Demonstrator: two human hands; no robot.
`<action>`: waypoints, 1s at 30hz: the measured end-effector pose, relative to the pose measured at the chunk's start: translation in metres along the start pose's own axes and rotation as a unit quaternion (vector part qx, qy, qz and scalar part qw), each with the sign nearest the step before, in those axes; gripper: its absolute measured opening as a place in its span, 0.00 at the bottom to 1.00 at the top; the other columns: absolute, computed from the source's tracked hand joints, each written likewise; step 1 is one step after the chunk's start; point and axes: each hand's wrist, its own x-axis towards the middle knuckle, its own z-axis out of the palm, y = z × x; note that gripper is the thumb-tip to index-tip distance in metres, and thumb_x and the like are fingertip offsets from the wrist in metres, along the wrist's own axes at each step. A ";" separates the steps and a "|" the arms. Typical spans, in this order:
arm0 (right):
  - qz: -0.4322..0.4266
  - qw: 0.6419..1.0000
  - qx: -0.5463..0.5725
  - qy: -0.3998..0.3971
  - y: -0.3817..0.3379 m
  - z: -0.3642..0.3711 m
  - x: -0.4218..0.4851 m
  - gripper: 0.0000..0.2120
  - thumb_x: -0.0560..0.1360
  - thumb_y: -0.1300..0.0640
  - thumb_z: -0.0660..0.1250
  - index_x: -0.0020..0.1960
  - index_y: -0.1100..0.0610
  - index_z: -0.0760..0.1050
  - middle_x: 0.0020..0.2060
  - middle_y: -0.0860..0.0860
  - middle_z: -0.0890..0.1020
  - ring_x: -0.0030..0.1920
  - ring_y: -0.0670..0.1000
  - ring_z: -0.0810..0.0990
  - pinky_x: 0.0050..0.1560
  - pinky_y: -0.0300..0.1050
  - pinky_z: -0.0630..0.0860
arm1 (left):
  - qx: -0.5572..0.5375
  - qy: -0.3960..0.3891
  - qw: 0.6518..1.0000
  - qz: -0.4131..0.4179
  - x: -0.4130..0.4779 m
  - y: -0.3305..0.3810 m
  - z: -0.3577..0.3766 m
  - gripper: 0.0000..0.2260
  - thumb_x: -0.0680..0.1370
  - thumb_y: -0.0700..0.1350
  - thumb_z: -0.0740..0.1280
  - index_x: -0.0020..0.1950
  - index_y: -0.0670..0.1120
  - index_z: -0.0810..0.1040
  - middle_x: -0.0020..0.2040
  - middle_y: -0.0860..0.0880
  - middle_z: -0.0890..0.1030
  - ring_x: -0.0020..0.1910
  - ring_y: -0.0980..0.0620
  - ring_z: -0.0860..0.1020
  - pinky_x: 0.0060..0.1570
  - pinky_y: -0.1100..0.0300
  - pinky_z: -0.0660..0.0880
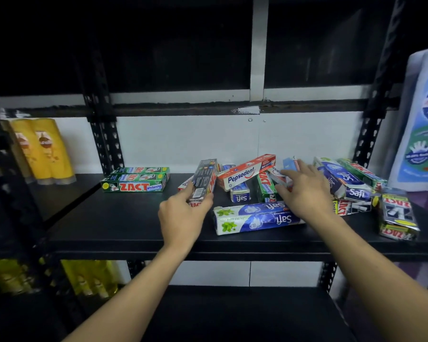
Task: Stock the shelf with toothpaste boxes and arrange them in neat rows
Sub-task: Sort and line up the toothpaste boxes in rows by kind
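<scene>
Head view: on the black shelf (114,218), loose toothpaste boxes (247,171) are heaped from the middle to the right edge, while green boxes (136,181) are stacked squarely toward the back left. A dark grey box (204,180) is held tilted on end by the left hand (183,213), the grip closed round its lower end. The right hand (304,191) is laid on a red and white box (279,179) in the heap; whether that grip is closed cannot be told.
</scene>
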 end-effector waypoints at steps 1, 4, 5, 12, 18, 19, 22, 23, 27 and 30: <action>-0.016 1.000 0.002 0.018 -0.002 0.000 0.000 0.20 0.76 0.45 0.66 0.66 0.49 0.76 0.72 0.57 0.69 0.72 0.60 0.65 0.71 0.58 0.59 | -0.005 0.001 1.000 -0.008 0.000 0.000 0.000 0.23 0.72 0.57 0.75 0.63 0.48 0.82 0.41 0.55 0.86 0.36 0.61 0.80 0.35 0.70 0.74; -0.079 0.995 0.018 0.058 -0.010 0.000 0.000 0.15 0.76 0.51 0.67 0.59 0.55 0.80 0.60 0.56 0.81 0.61 0.60 0.74 0.65 0.55 0.67 | -0.024 0.001 0.998 -0.055 0.003 -0.004 0.001 0.23 0.72 0.58 0.74 0.63 0.48 0.81 0.36 0.59 0.82 0.32 0.66 0.77 0.29 0.75 0.69; -0.091 0.994 0.033 0.057 -0.014 -0.001 -0.001 0.14 0.76 0.52 0.67 0.58 0.56 0.80 0.57 0.55 0.82 0.58 0.60 0.76 0.61 0.54 0.71 | -0.035 -0.001 0.996 -0.077 0.005 -0.008 0.002 0.23 0.72 0.58 0.74 0.63 0.48 0.81 0.35 0.60 0.80 0.32 0.66 0.77 0.28 0.76 0.68; -0.039 0.997 0.044 -0.051 -0.042 0.000 0.005 0.20 0.77 0.50 0.67 0.67 0.54 0.74 0.62 0.55 0.78 0.61 0.57 0.76 0.58 0.51 0.75 | -0.025 -0.104 0.990 -0.090 0.019 -0.028 0.003 0.18 0.77 0.59 0.68 0.59 0.49 0.84 0.46 0.53 0.85 0.38 0.62 0.74 0.43 0.63 0.71; -0.003 0.987 -0.129 -0.096 -0.042 0.012 0.013 0.25 0.75 0.34 0.61 0.65 0.47 0.72 0.59 0.49 0.79 0.72 0.54 0.65 0.69 0.65 0.54 | 0.058 -0.176 0.982 -0.044 0.036 -0.038 0.003 0.17 0.77 0.59 0.67 0.60 0.51 0.83 0.54 0.48 0.84 0.56 0.48 0.80 0.50 0.61 0.74; 0.010 0.985 -0.134 -0.104 -0.040 0.013 0.013 0.27 0.74 0.32 0.60 0.66 0.46 0.71 0.60 0.49 0.79 0.73 0.53 0.63 0.68 0.67 0.52 | 0.073 -0.180 0.981 -0.027 0.038 -0.041 0.005 0.16 0.76 0.61 0.68 0.57 0.53 0.83 0.51 0.50 0.84 0.54 0.48 0.81 0.52 0.58 0.77; 0.016 0.981 -0.153 -0.119 -0.037 0.013 0.015 0.29 0.73 0.29 0.57 0.67 0.44 0.71 0.64 0.50 0.77 0.74 0.52 0.62 0.69 0.70 0.48 | 0.118 -0.178 0.977 0.016 0.038 -0.045 0.011 0.27 0.72 0.65 0.70 0.66 0.52 0.80 0.62 0.51 0.82 0.60 0.50 0.79 0.60 0.51 0.76; 0.013 0.979 -0.160 -0.122 -0.038 0.012 0.017 0.29 0.73 0.28 0.57 0.67 0.44 0.71 0.64 0.50 0.76 0.74 0.52 0.62 0.69 0.71 0.46 | 0.125 -0.176 0.976 0.028 0.037 -0.047 0.012 0.29 0.71 0.66 0.70 0.68 0.52 0.78 0.64 0.51 0.81 0.62 0.50 0.78 0.61 0.51 0.75; 0.006 0.975 -0.174 -0.139 -0.041 0.008 0.022 0.31 0.71 0.25 0.56 0.67 0.42 0.71 0.63 0.48 0.78 0.73 0.51 0.64 0.69 0.74 0.43 | 0.134 -0.177 0.973 0.059 0.035 -0.052 0.014 0.31 0.71 0.66 0.69 0.70 0.51 0.76 0.66 0.52 0.78 0.64 0.50 0.73 0.63 0.51 0.73; 0.007 0.973 -0.170 -0.156 -0.044 0.010 0.025 0.32 0.70 0.24 0.57 0.68 0.40 0.71 0.63 0.48 0.78 0.73 0.52 0.64 0.68 0.74 0.43 | 0.114 -0.179 0.975 0.061 0.036 -0.055 0.013 0.30 0.71 0.65 0.70 0.69 0.51 0.76 0.66 0.53 0.77 0.64 0.51 0.73 0.63 0.52 0.72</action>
